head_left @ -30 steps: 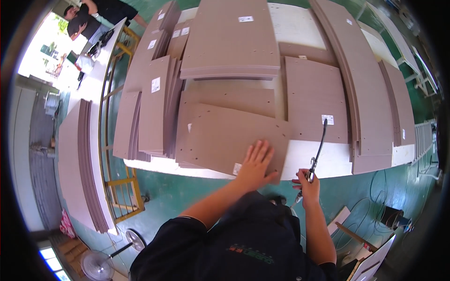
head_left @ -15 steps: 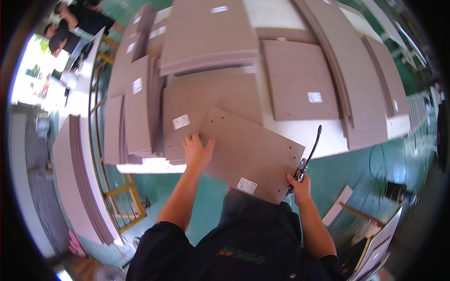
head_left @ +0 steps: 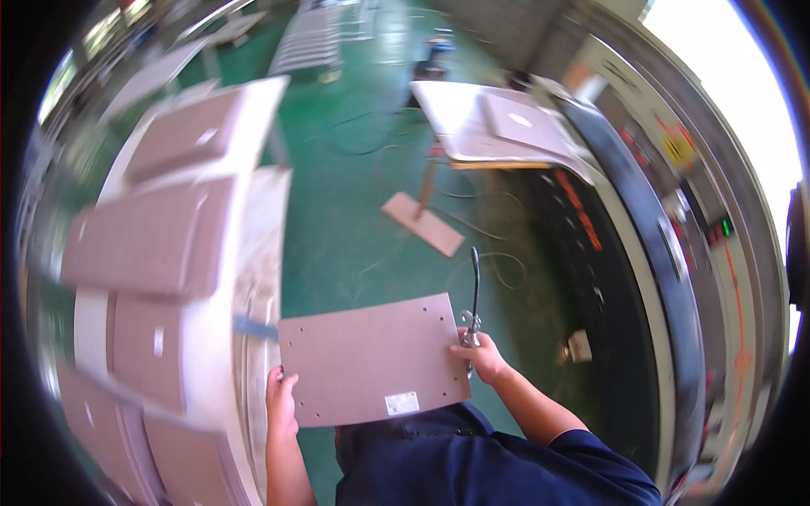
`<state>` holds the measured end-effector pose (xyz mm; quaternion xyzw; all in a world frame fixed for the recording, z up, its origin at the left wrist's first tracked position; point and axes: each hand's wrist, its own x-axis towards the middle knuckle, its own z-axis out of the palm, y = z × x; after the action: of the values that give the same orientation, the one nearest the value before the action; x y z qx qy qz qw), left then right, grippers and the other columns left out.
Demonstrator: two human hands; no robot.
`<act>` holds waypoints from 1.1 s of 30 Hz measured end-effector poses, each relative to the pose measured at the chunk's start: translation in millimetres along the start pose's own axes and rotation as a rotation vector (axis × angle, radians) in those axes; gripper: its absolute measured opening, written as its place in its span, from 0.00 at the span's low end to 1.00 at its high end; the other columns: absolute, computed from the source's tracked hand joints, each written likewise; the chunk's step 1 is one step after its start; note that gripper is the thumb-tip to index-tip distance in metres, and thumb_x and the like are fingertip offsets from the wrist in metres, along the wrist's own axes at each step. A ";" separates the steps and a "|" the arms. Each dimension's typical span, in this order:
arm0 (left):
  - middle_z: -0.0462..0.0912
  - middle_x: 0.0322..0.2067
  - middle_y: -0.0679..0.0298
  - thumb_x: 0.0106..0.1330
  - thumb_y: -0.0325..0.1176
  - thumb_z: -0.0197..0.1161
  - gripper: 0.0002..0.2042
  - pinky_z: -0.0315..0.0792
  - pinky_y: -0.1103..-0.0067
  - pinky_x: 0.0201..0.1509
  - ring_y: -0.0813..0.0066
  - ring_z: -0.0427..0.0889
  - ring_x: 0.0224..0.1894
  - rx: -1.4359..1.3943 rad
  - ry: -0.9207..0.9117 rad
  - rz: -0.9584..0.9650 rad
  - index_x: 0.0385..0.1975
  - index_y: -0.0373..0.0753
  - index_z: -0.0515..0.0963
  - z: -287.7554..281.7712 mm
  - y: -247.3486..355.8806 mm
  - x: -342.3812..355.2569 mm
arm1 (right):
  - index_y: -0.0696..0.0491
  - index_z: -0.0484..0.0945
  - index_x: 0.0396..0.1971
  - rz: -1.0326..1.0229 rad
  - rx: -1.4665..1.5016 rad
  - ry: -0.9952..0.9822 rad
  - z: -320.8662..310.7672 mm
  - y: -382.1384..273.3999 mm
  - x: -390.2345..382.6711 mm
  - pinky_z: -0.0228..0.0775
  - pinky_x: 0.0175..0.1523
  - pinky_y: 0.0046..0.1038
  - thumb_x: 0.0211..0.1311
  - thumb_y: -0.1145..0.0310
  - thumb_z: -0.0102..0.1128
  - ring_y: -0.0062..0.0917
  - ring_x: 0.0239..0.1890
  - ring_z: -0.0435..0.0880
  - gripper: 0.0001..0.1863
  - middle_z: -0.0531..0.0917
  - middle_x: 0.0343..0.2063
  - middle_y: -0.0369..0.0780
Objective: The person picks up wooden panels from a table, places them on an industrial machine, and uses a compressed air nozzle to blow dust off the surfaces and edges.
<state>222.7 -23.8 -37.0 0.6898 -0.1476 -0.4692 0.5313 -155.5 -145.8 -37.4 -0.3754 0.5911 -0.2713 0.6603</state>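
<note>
Head view | panel (head_left: 375, 358) lifted clear of table (head_left: 253, 278), held level over floor | left hand (head_left: 283, 401) fingers pinching its edge | right hand (head_left: 479, 354) clamps edge plus tool (head_left: 474, 291) | not set down yet

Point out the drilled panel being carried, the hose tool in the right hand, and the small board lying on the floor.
drilled panel (head_left: 371, 358), head view, middle of its brown face
hose tool (head_left: 475, 278), head view, its dark hose
small board (head_left: 423, 223), head view, its flat top

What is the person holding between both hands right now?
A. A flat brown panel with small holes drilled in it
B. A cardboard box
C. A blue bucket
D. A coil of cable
A: the left hand and the right hand grip opposite edges of a flat brown panel with holes near its edges.
</note>
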 end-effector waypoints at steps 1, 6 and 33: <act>0.78 0.40 0.60 0.62 0.30 0.57 0.15 0.72 0.75 0.47 0.71 0.77 0.43 -0.041 -0.120 -0.044 0.49 0.37 0.71 33.9 -2.4 7.9 | 0.58 0.74 0.50 0.009 0.061 0.090 -31.8 4.4 -15.5 0.70 0.39 0.25 0.53 0.74 0.68 0.20 0.33 0.77 0.23 0.79 0.32 0.34; 0.79 0.38 0.61 0.62 0.29 0.59 0.13 0.72 0.75 0.47 0.71 0.77 0.43 0.209 -0.558 -0.190 0.46 0.41 0.70 212.2 1.0 15.2 | 0.59 0.75 0.49 -0.058 0.495 0.430 -159.1 57.9 -86.7 0.71 0.45 0.26 0.54 0.79 0.64 0.23 0.38 0.81 0.21 0.82 0.37 0.36; 0.76 0.50 0.42 0.66 0.53 0.53 0.29 0.69 0.64 0.55 0.49 0.77 0.52 1.288 -1.141 0.342 0.55 0.33 0.65 909.2 2.1 -9.8 | 0.61 0.79 0.44 -0.067 0.555 1.335 -528.6 -11.4 -25.6 0.72 0.42 0.23 0.62 0.70 0.60 0.17 0.33 0.79 0.13 0.84 0.32 0.36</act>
<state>-512.9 -558.1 -26.0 0.4843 -0.7284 -0.4818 -0.0533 -678.8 -224.3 -23.6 0.0338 0.7658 -0.6030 0.2208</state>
